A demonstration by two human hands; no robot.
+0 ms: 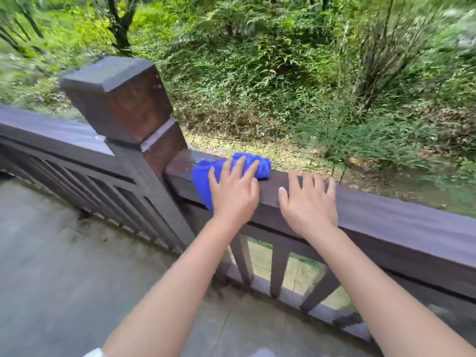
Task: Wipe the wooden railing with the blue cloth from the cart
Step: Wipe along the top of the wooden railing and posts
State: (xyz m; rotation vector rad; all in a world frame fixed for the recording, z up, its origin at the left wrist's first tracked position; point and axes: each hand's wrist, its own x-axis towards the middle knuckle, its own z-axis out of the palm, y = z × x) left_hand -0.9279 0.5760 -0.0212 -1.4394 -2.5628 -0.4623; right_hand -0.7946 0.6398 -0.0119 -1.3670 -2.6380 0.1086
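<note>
**Railing wipe: items, largest first**

Wooden railing: its long axis runs from the post away to your right.
Blue cloth: bunched on the rail top, just beside the post.
Your left hand: flat, fingers spread, pressing the cloth.
Your right hand: open, empty, resting on bare rail, towards the unwiped stretch.

Single head cam, close above wooden railing, looking down/outward past it toward greenery.

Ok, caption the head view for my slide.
Left hand presses bunched blue cloth on dark wooden railing; right hand rests beside it.
</note>
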